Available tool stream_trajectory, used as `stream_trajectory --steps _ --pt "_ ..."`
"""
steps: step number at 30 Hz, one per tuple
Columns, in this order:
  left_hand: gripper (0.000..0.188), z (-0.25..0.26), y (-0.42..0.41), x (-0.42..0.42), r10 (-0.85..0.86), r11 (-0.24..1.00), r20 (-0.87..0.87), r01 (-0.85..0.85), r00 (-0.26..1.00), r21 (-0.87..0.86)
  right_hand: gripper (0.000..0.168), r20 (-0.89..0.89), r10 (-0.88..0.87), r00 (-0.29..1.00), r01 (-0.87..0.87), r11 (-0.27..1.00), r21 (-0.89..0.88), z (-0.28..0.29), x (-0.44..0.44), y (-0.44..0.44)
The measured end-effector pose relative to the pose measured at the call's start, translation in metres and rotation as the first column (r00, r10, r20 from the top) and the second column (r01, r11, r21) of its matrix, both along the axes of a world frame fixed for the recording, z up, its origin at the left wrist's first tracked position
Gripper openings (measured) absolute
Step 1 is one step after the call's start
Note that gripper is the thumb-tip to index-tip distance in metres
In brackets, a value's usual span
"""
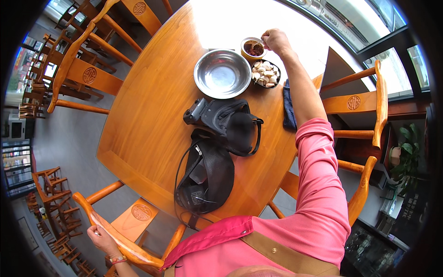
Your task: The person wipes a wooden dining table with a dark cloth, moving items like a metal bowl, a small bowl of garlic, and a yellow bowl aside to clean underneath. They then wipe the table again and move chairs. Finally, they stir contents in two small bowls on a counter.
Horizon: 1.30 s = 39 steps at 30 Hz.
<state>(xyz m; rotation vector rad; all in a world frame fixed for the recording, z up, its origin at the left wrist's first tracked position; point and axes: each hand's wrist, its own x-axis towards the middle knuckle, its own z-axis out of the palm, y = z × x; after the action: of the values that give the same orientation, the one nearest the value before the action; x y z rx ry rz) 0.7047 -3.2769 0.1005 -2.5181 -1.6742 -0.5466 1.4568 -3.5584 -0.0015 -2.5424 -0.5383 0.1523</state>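
Note:
My right hand is stretched to the far side of the wooden table, its fingers pinched at the rim of a small cup of dark red chili sauce; a spoon seems to stand in the sauce, its handle hidden by the fingers. Beside the cup are a black bowl of garlic cloves and a shiny steel bowl that looks empty. My left hand is low at the left, by a wooden chair's top rail, curled round a small whitish thing that I cannot make out.
A black headset-like device with a strap and an open black mesh bag with cables lie on the table. A dark blue cloth lies at the right edge. Wooden chairs surround the table. Bright windows are at the far right.

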Motion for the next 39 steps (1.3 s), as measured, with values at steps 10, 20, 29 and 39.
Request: stream_trajectory --steps 10,20,29,39 --pt "0.016 -0.001 -0.001 0.002 0.011 1.0 0.023 -0.011 1.0 0.004 0.016 0.343 0.121 0.932 -0.074 0.986 -0.147 0.001 -0.011 0.0" --pt "0.013 0.001 -0.002 0.001 0.035 0.999 0.036 -0.035 0.999 -0.023 0.018 0.245 0.243 0.939 -0.094 0.862 -0.498 0.033 -0.023 0.023" --pt "0.012 0.001 -0.003 0.005 0.015 0.999 0.064 -0.013 0.998 -0.03 0.019 0.286 0.198 0.937 -0.095 0.937 -0.336 0.008 -0.014 0.011" --pt "0.012 0.002 -0.004 0.007 0.02 1.0 0.037 -0.019 0.999 -0.021 0.016 0.424 0.289 0.859 -0.093 0.9 -0.425 -0.007 -0.028 0.006"
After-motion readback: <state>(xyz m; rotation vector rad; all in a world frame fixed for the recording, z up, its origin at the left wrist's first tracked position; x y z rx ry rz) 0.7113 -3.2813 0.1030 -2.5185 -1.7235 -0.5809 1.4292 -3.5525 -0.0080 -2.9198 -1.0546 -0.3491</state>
